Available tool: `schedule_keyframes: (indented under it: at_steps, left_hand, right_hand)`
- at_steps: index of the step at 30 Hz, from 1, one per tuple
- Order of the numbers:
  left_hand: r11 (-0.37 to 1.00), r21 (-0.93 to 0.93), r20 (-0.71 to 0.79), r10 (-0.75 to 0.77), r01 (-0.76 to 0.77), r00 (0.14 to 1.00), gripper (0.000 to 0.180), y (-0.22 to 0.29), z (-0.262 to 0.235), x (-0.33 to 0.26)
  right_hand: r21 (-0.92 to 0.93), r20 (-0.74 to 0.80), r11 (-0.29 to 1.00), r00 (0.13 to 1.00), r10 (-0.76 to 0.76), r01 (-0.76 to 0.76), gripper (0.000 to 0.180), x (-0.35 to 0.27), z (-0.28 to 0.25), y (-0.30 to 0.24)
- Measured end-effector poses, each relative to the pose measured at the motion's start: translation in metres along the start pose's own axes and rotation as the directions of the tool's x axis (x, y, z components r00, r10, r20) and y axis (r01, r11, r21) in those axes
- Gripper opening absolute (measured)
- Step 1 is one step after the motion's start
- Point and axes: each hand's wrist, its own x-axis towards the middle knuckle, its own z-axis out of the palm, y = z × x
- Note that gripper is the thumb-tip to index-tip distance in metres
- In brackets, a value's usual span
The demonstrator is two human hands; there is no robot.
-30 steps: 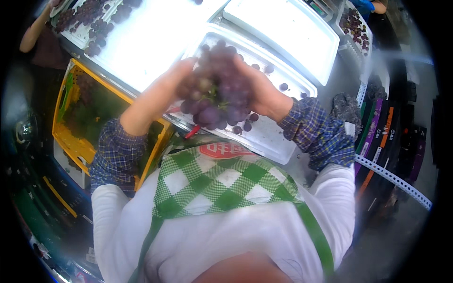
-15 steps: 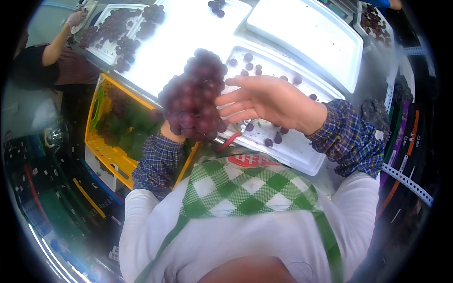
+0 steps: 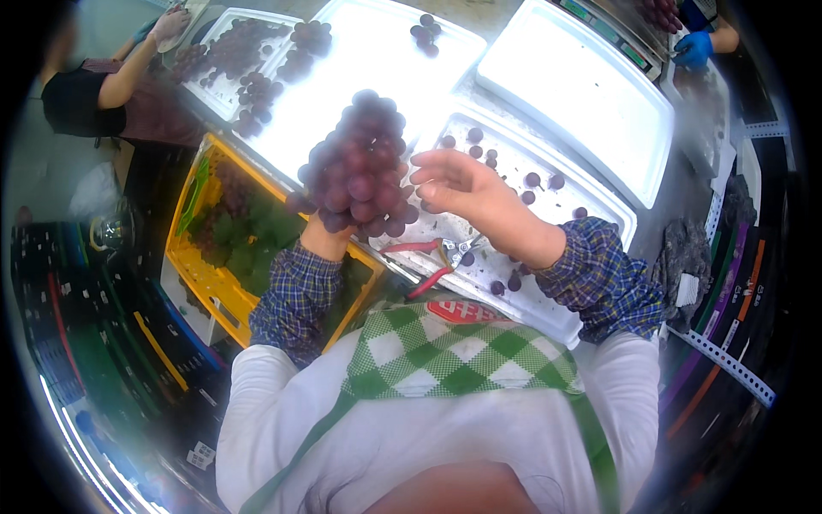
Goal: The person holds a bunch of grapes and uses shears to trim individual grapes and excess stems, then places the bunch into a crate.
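Observation:
A bunch of dark red grapes [image 3: 361, 167] stands raised in my left hand [image 3: 324, 240], which grips it from underneath; the grapes cover most of its fingers. Close to the bunch's right side is my right hand [image 3: 479, 201], fingers apart and slightly curled, holding nothing. Below it, red-handled pruning shears [image 3: 432, 257] lie with their blades over a white foam tray [image 3: 561, 321]. Loose grapes [image 3: 497, 287] and small bits are scattered in that tray.
At my left stands a yellow crate [image 3: 227, 300] with grapes and green leaves. White foam lids [image 3: 582, 94] and a tray of grape bunches [image 3: 235, 51] cover the table. A co-worker [image 3: 111, 98] stands far left; another's blue-gloved hand [image 3: 693, 50] is far right.
My right hand has turned, and its fingers have curled a little. The bunch has shifted slightly in view, uncovering more of the shears. A blue-gloved hand now shows at far right.

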Motion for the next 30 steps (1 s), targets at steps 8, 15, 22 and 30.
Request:
schedule_keyframes:
  at_steps: [8,15,22,30]
  left_hand:
    - [0.849,0.484,0.121,0.176,-0.213,0.977,0.050,0.009,-0.002,0.022]
    - [0.993,-0.019,-0.236,0.112,-0.120,0.965,0.065,0.037,0.005,0.059]
    - [0.982,0.118,-0.300,0.177,-0.148,0.937,0.059,0.075,-0.022,0.119]
    - [0.875,0.478,-0.311,0.254,-0.080,0.916,0.052,0.136,-0.042,0.139]
  right_hand:
    - [-0.280,-0.057,0.952,0.988,-0.147,0.125,0.064,0.024,-0.001,0.000]
    - [-0.033,-0.038,0.968,0.967,-0.251,0.250,0.078,0.081,-0.002,0.008]
    - [0.260,-0.026,0.960,0.995,-0.096,0.099,0.064,0.156,-0.035,0.024]
    - [0.702,0.197,0.708,0.977,-0.085,-0.080,0.060,0.251,-0.036,0.064]
